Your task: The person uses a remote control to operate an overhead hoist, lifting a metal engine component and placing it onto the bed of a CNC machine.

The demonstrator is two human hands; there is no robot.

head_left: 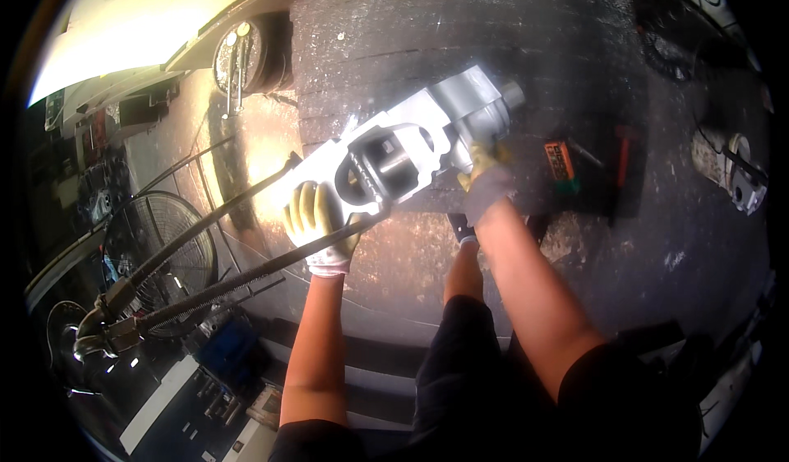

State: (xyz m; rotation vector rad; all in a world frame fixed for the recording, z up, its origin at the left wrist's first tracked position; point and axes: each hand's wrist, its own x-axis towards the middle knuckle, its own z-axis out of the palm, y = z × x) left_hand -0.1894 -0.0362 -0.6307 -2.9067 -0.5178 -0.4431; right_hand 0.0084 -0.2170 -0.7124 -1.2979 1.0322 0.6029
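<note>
A large silver metal casting [421, 103] with a wide opening and a round stub at its right end lies slanted before me. My left hand [316, 219], in a yellow-coated glove, rests on its left part, fingers stretched along the bright surface and thumb apart. At the right end my right hand [486, 173], gloved with a grey cuff, has its fingers bent against the casting's lower side; some fingertips are hidden. Two long dark straps or bars [267, 266] run from a metal hook [97, 343] at lower left to the casting, one passing close by my left thumb.
On the dark surface to the right lie an orange-and-black box-like item [559, 162] and a red tool [625, 154]. A round drum [261, 55] stands at upper left, a large fan [160, 252] at left. A pale cylindrical part [723, 162] sits far right.
</note>
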